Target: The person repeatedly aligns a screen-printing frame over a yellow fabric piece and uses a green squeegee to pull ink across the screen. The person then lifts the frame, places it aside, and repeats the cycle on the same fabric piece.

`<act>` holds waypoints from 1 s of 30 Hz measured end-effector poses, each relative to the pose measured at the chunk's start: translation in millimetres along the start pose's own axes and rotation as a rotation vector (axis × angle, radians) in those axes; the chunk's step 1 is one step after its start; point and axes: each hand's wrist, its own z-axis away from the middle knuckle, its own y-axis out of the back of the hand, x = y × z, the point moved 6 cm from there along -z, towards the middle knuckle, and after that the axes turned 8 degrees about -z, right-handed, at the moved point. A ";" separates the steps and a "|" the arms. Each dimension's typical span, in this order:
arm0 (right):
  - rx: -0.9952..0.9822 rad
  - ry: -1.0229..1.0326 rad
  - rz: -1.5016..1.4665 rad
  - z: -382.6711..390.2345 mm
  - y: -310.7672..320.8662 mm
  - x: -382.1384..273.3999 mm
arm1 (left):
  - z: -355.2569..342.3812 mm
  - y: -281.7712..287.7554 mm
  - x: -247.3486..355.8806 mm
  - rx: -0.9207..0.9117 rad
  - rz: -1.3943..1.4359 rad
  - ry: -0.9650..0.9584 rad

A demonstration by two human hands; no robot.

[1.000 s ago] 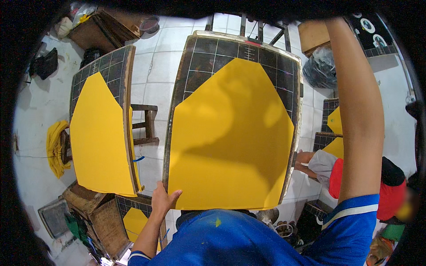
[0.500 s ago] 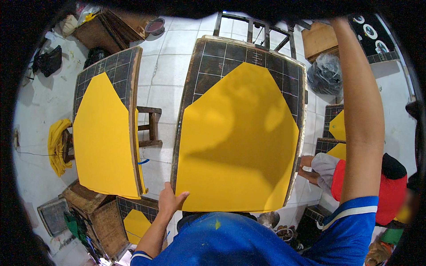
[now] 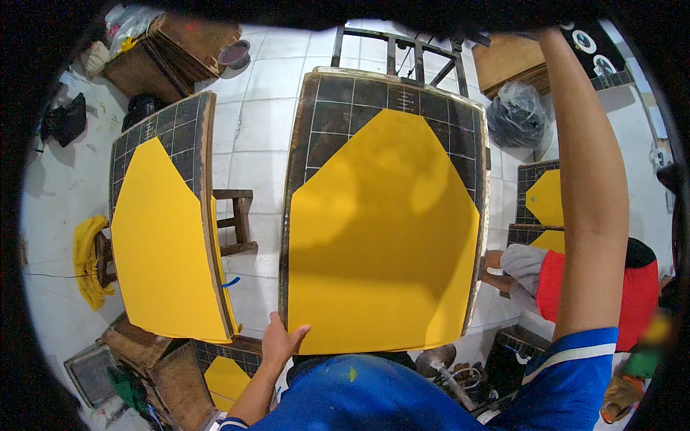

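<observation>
A yellow sheet [image 3: 381, 237] with a pointed, cut-off top lies flat on a dark gridded board [image 3: 330, 100] in front of me. My left hand [image 3: 279, 343] rests at the board's near left corner, thumb spread out over the sheet's edge and fingers along the side. My right arm stretches up and forward past the board's right side; its hand is lost beyond the dark upper rim. A shadow falls across the sheet's middle. On the left, a second gridded board [image 3: 183, 118] bears a similar yellow sheet [image 3: 158, 244].
A person in a red top [image 3: 550, 287] crouches at right, near more gridded boards [image 3: 535, 172]. A yellow cloth bundle [image 3: 90, 262] hangs at far left. Around stand a wooden stool [image 3: 241, 223], a black metal frame [image 3: 392, 54], a dark plastic bag [image 3: 519, 115] and a bowl [image 3: 234, 54].
The view has shifted a little, so the boards sit slightly lower and further left. My left hand stays at the corner and my right arm remains raised. The shadow's outline has changed.
</observation>
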 end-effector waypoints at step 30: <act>-0.006 -0.033 0.000 -28.7 -0.4 12.1 | 14.6 17.4 20.6 -0.015 -0.060 0.087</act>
